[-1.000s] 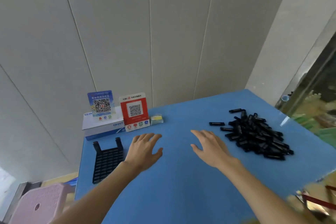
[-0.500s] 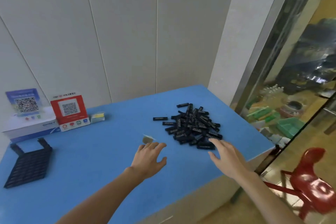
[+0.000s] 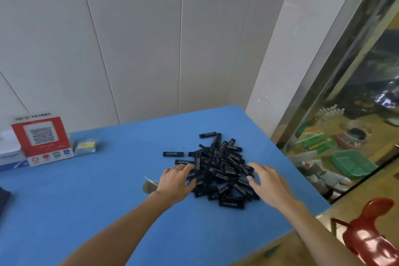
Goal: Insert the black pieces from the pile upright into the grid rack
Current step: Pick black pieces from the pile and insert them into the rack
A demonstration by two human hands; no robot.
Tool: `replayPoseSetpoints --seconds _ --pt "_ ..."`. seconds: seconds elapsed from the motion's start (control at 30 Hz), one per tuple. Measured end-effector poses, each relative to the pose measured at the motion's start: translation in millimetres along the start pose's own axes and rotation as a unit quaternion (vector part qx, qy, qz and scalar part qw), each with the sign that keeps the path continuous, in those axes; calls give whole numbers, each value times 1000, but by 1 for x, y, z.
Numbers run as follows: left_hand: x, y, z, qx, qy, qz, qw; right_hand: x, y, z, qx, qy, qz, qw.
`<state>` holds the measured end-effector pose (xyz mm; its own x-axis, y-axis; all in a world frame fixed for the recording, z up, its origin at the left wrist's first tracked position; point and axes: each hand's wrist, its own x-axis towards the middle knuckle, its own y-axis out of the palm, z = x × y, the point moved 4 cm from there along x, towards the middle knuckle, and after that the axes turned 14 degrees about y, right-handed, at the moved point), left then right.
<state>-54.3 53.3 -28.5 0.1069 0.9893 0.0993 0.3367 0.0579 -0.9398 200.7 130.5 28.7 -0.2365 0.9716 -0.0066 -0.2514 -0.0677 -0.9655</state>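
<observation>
**Both hands arrive at the pile**

At the far left edge only a dark corner of the grid rack (image 3: 3, 198) shows; half a second ago it lay fully in view, so no slot can be checked. The left hand (image 3: 176, 180) now rests spread fingers on the pile of black pieces (image 3: 220, 168) mid-table; the right hand (image 3: 266, 181) hovers open at its right side. Neither grips a piece yet; the picking is about to start. A small greyish object (image 3: 149, 185) behind the left wrist is unclear.

I see the pile of pieces (image 3: 218, 168) on the table (image 3: 97, 201) toward its right edge, my left hand (image 3: 174, 181) at its left side, my right hand (image 3: 267, 181) at its right. A QR-code sign (image 3: 42, 139) stands far left, before the wall (image 3: 151, 39).
</observation>
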Motion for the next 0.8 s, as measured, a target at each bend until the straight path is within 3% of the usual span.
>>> replayPoseSetpoints --seconds 0.3,0.67,0.8 --pt "54 19 -2 -15 -79 -24 996 71 21 -20 -14 -28 69 997" --pt "71 32 -19 -15 -201 -45 978 95 55 -46 -60 -136 153 977" --pt "65 35 -24 -57 -230 -83 968 104 58 -55 -23 -117 172 978"
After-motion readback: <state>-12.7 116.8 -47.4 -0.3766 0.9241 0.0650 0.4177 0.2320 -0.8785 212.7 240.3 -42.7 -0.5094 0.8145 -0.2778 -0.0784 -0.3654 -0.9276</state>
